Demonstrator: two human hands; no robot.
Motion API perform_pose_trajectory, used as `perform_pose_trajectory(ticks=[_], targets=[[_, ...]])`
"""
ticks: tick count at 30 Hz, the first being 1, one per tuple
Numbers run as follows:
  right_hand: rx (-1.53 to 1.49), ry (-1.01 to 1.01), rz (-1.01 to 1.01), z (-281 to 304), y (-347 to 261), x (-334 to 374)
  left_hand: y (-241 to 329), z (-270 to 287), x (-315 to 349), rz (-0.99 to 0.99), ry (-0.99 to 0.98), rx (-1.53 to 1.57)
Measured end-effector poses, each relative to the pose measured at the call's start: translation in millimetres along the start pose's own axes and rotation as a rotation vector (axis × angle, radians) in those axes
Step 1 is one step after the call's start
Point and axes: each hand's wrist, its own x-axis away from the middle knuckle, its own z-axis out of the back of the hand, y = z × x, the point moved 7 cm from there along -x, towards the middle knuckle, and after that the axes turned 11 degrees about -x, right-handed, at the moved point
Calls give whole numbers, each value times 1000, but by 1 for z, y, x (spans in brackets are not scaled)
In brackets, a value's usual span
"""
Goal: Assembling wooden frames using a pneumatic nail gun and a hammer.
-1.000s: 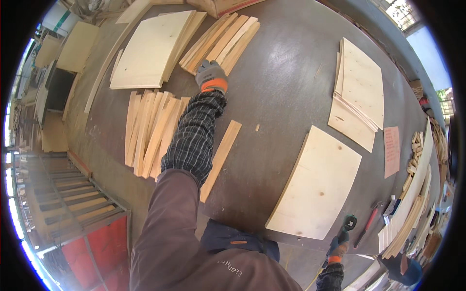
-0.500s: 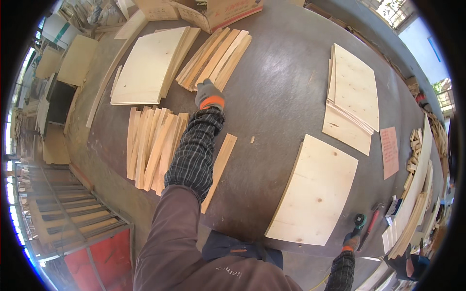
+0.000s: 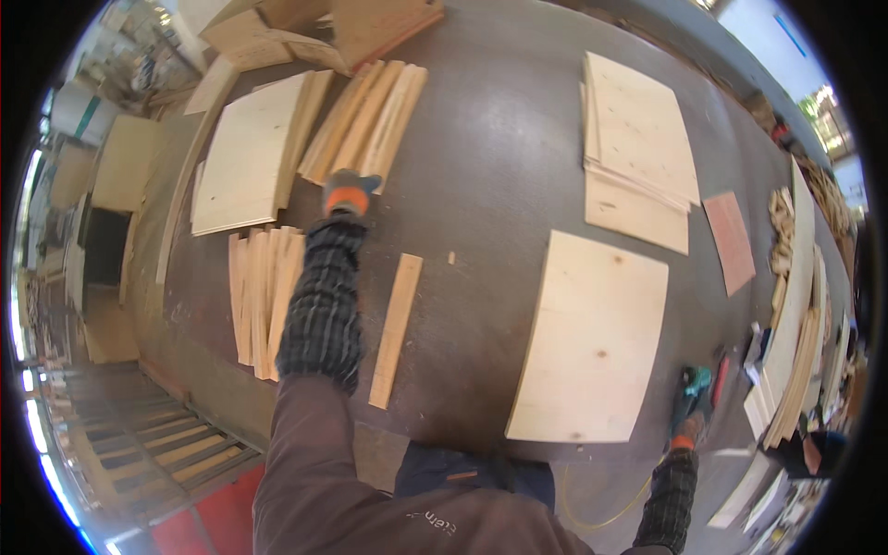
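My left hand (image 3: 350, 191), in a grey glove with an orange cuff, reaches to the near ends of a bundle of wooden strips (image 3: 377, 111). Its fingers look closed on strip ends; blur and the glove partly hide them. At the right front edge of the table, my gloved right hand (image 3: 688, 427) grips a green-and-dark nail gun (image 3: 696, 381). A yellow hose (image 3: 601, 525) curves below that hand. Left of my left forearm lies a second group of strips (image 3: 254, 301), partly covered by the sleeve. One single strip (image 3: 396, 333) lies apart, right of the forearm.
A plywood panel (image 3: 592, 342) lies near the right front, with stacked panels (image 3: 638, 139) beyond it. More panels (image 3: 245, 153) are at the left. A pinkish sheet (image 3: 730, 242), a red-handled tool (image 3: 721, 368) and a cardboard box (image 3: 384, 32) are also on the table (image 3: 490, 139).
The view has shifted, moving the table things leftward in the picture. My left hand stays at the strip bundle's near end. My right hand and the nail gun have moved slightly farther onto the table.
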Motion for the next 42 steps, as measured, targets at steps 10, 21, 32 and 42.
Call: perform_pose_trajectory(ticks=[10, 21, 32, 42], targets=[[-103, -125, 736, 77, -229, 69, 121, 42, 286, -595, -24, 391], [-772, -914, 368, -5, -36, 116, 362, 9, 468, -1226, -354, 176], [-1026, -636, -410, -119, 20, 58, 577, -94, 361, -818, 155, -129], [-1322, -667, -375, -116, 9, 70, 634, -113, 324, -826, -50, -191]])
